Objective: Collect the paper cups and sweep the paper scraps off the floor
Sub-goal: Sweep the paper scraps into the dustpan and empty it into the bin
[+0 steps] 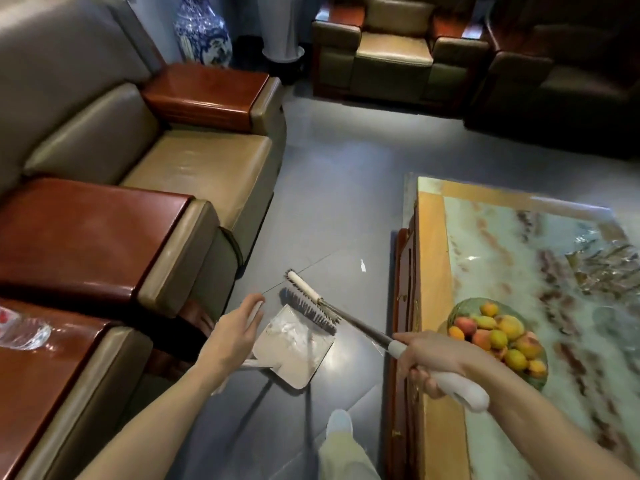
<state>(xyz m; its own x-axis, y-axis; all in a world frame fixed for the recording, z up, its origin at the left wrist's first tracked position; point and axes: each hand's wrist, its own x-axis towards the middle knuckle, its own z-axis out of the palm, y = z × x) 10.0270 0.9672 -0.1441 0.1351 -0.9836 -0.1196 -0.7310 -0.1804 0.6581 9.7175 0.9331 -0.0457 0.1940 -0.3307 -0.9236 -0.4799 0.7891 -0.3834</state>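
My right hand (431, 360) grips the white handle of a broom (349, 318). Its dark bristle head (308, 308) lies at the far lip of a white dustpan (294, 344) held above the grey floor. My left hand (235, 330) is wrapped around the dustpan's white handle, just left of the pan. Pale scraps show inside the pan. One small white paper scrap (362, 265) lies on the floor beyond the broom, near the table's corner. No paper cup is in view.
A tan sofa (194, 168) with red-brown wooden armrests runs along the left; a plastic bottle (20, 329) lies on the nearest armrest. A marble-topped table (440, 258) with a fruit bowl (498, 337) stands right. Armchairs (394, 53) and a blue-white vase (202, 32) stand at the back. My shoe (339, 422) is below.
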